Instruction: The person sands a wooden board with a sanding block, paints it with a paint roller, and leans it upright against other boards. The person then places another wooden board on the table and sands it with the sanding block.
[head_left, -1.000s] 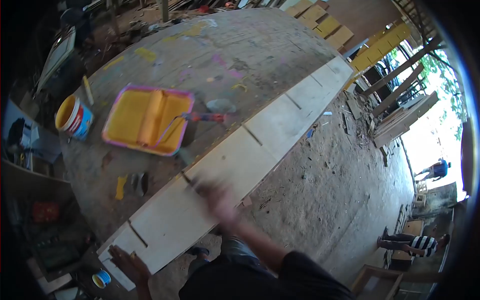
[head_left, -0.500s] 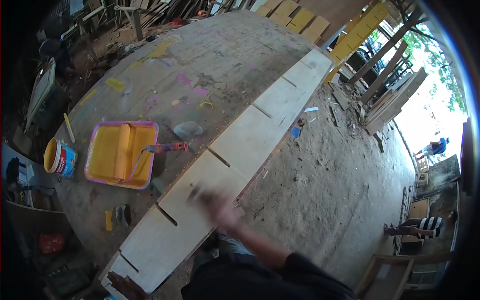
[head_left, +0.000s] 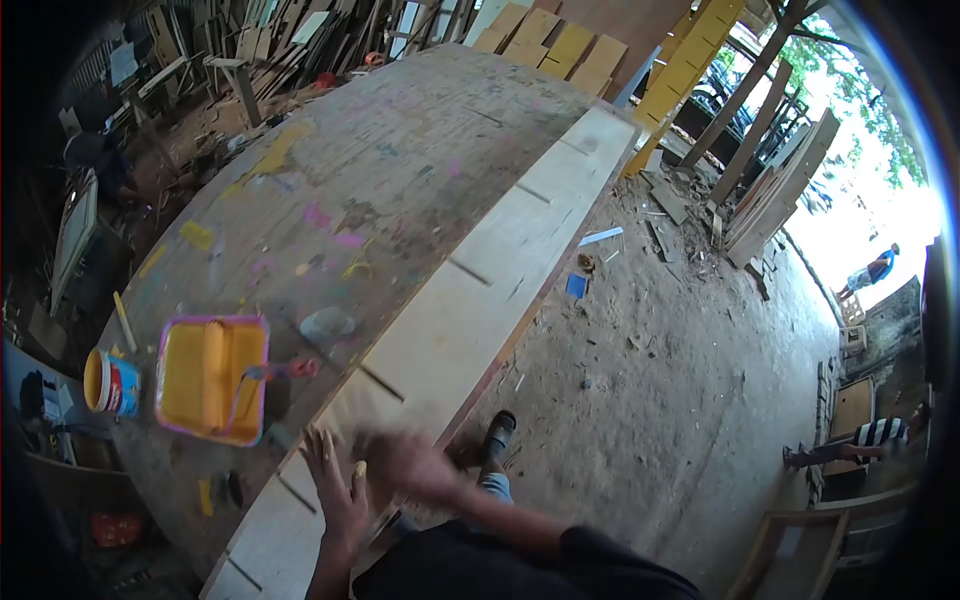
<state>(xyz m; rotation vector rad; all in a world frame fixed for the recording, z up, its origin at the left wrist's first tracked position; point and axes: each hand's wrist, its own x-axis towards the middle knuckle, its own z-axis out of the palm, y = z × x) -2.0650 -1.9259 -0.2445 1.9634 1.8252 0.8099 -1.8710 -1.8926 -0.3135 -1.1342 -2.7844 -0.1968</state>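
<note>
A long pale board point(head_left: 440, 310) with several narrow slots runs diagonally along the edge of the paint-stained table point(head_left: 400, 130). My left hand point(head_left: 338, 490) rests on its near part, fingers stretched out, with yellow paint on the fingertips. Just right of it, my right hand point(head_left: 405, 465) is over the board, smeared by motion; its fingers and anything in them cannot be made out. To the left stands a pink-rimmed paint tray point(head_left: 172, 385) of yellow paint. A paint roller point(head_left: 215, 375) lies in it, its handle sticking out over the right rim.
A small paint bucket point(head_left: 122, 385) is beside the tray. Yellow-painted boards point(head_left: 685, 65) lean beyond the table's far end. Planks point(head_left: 785, 190) stand at the right. One person point(head_left: 870, 435) in a striped top is at the far right, another point(head_left: 872, 270) outside.
My left hand has come up along the board from its lower end. My right hand has shifted slightly left and down, still blurred. The view has also shifted.
</note>
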